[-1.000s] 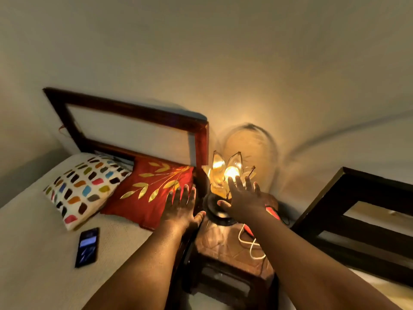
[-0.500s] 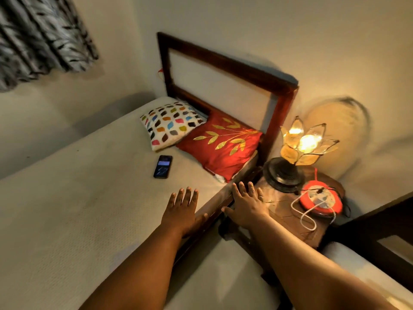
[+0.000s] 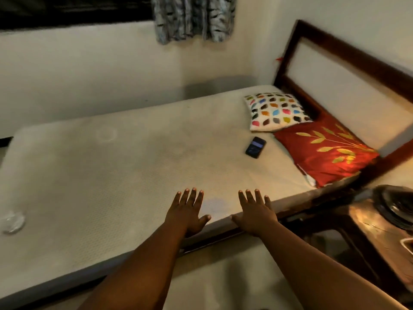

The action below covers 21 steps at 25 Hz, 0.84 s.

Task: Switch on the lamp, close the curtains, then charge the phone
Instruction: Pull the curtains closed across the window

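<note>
A dark phone (image 3: 255,147) lies face up on the cream mattress (image 3: 111,171), just left of the red pillow. A grey patterned curtain (image 3: 193,17) hangs bunched at the top, with dark window (image 3: 73,8) to its left. Only the lamp's black round base (image 3: 395,204) shows at the right edge, on the wooden bedside table (image 3: 375,231); its light is out of view. My left hand (image 3: 186,212) and my right hand (image 3: 256,212) are stretched out flat over the mattress's near edge, fingers apart, holding nothing.
A spotted white pillow (image 3: 276,111) and a red pillow (image 3: 326,151) with gold leaves lie against the dark wooden headboard (image 3: 348,48). A white cable end (image 3: 407,245) shows at the right edge. A second mattress (image 3: 223,276) lies below my arms.
The view has swung left, away from the lit lamp and the orange extension reel toward the bed and the curtain. Both hands have moved from the lamp to over the mattress edge.
</note>
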Each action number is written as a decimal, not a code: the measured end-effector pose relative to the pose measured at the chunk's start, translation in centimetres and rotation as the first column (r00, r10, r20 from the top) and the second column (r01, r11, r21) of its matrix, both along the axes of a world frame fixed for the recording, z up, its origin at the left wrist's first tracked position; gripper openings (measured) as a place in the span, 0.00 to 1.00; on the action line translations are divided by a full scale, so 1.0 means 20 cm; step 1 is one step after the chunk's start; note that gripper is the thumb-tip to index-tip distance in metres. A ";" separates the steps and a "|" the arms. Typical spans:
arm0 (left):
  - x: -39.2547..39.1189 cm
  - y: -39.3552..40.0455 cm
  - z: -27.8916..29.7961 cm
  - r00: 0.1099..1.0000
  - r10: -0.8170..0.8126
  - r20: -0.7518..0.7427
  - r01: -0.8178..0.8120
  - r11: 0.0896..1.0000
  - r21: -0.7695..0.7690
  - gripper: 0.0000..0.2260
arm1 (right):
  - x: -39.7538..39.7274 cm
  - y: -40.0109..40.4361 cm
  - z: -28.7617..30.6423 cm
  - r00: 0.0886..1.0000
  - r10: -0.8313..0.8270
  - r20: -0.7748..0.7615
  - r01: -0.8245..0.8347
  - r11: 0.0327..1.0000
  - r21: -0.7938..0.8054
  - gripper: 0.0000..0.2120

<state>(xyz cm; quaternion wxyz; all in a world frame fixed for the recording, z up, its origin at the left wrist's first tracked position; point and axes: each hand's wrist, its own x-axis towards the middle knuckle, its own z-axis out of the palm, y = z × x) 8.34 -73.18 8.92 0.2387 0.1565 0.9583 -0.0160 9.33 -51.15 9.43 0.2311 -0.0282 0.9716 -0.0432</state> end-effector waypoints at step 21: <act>1.08 -2.49 0.02 0.575 0.814 -0.088 -0.818 0.574 -0.041 0.35 | 0.29 -2.92 0.03 0.544 0.837 -0.062 -0.839 0.544 -0.015 0.41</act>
